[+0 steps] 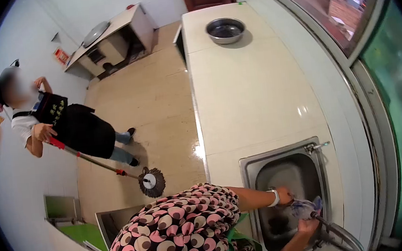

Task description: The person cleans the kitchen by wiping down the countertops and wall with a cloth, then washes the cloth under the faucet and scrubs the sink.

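Note:
Both my hands are over a steel sink (248, 179) set in the pale counter. My left hand (285, 196), with a white band at the wrist, is closed at the near side of a crumpled-looking blue-and-white cloth (305, 207). From below, my right hand (308, 225) grips the same cloth beside the spout of a faucet (317, 217). Its fingers are partly hidden. A dark patch (279, 223) lies in the sink basin under my arms; I cannot make out what it is.
A metal basin (225, 30) stands at the far end of the counter (251, 96). A small tap (317, 147) sits at the sink's corner. To the left, a person in a black apron (77, 119) holds a mop (151, 181) on the wet-looking floor. A window (329, 4) runs along the right wall.

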Tool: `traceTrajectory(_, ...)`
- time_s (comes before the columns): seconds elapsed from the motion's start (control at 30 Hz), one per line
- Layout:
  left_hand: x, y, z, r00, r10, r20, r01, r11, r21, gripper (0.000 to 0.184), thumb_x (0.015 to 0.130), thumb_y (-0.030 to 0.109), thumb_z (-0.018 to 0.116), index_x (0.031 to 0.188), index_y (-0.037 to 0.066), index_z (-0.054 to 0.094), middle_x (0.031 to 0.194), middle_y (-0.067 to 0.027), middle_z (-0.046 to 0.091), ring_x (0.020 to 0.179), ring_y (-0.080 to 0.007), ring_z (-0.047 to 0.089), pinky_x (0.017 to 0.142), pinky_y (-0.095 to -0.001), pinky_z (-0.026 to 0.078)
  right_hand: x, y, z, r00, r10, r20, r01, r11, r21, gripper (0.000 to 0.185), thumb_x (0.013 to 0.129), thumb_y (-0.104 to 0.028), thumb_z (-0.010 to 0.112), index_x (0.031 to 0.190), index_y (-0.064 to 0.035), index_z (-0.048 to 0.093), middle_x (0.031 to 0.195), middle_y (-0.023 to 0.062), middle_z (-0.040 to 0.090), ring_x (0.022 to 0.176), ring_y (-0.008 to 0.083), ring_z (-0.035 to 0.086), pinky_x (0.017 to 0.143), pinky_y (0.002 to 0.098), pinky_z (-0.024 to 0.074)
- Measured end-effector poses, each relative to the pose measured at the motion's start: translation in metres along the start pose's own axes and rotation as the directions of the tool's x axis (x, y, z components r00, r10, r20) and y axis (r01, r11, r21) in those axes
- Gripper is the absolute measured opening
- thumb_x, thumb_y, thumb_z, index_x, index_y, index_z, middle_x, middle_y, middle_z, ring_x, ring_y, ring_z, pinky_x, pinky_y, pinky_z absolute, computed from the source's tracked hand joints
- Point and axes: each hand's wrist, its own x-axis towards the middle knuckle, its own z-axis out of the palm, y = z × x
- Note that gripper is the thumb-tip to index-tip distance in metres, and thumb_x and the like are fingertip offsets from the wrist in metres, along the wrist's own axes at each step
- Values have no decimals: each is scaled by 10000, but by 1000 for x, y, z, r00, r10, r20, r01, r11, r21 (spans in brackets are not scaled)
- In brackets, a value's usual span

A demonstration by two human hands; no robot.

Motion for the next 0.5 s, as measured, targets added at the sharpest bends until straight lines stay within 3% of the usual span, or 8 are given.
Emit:
traceTrajectory(0.1, -57, 58, 0, 938, -248, 242, 329, 857, -397, 568, 844, 445, 522, 1271, 75, 460, 1336, -126, 423, 1121, -292, 485, 918, -475, 423, -4, 15, -12, 966, 112, 234, -69, 980, -187, 623, 852, -383, 560, 1293, 21, 386, 1352, 164, 376, 1219, 312, 382, 1014, 437, 299)
traceTrajectory(0.17, -47, 69, 17, 869, -117, 481, 468, 512, -720, 548, 818, 544, 496, 1215, 166, 498, 1297, -91, 447, 1148, -302, 450, 842, -533, 413, -52, 24, 32, 995, -92, -47, 57, 869, -491, 642, 839, -389, 589, 1252, 68, 407, 1286, 186, 440, 1112, 316, 483, 939, 432, 387)
traceTrajectory(0.23, -27, 57, 42, 837, 63, 544, 457, 466, -757, 492, 786, 557, 547, 1098, 177, 557, 1231, -108, 484, 1091, -289, 481, 829, -508, 420, -71, 40, 31, 952, -307, 16, 261, 779, -571, 636, 822, -420, 610, 1096, 144, 502, 1118, 219, 546, 990, 307, 558, 846, 396, 452)
traceTrajectory(0.3, -50, 81, 25, 860, -236, 452, 502, 547, -670, 455, 777, 520, 585, 1026, 140, 572, 1057, -114, 575, 975, -248, 548, 813, -435, 441, -95, 45, 47, 897, -441, -44, 303, 683, -665, 525, 829, -371, 600, 1006, 121, 548, 990, 207, 595, 898, 275, 582, 755, 372, 470)
traceTrajectory(0.33, -30, 58, 29, 760, -30, 650, 609, 383, -695, 423, 784, 456, 612, 1003, 96, 575, 916, -92, 612, 863, -211, 585, 766, -381, 462, -87, 48, 41, 894, -445, -57, 305, 696, -651, 525, 829, -371, 600, 1006, 121, 548, 990, 207, 595, 898, 275, 582, 755, 372, 470)
traceTrajectory(0.4, 32, -12, 75, 771, 258, 583, 433, 459, -776, 376, 808, 408, 592, 990, 79, 572, 888, -85, 613, 832, -208, 587, 743, -376, 470, -55, 57, 26, 774, -537, 335, 574, 372, -730, 392, 828, -289, 578, 953, 82, 565, 848, 192, 614, 761, 235, 583, 680, 365, 462)
traceTrajectory(0.47, 14, 0, 77, 866, 232, 443, 328, 405, -853, 262, 870, 294, 498, 988, 72, 568, 889, -79, 612, 834, -205, 589, 751, -380, 476, -37, 48, 19, 773, -581, 255, 551, 416, -723, 328, 826, -250, 563, 916, 65, 567, 791, 183, 608, 711, 223, 570, 654, 365, 452)
traceTrajectory(0.5, -31, 43, 61, 923, -109, 368, 383, 326, -864, 226, 907, 229, 423, 999, 81, 567, 918, -81, 611, 867, -206, 588, 781, -390, 473, -23, 42, 15, 765, -618, 183, 529, 441, -725, 266, 824, -211, 548, 880, 47, 569, 734, 173, 601, 662, 211, 556, 629, 366, 443)
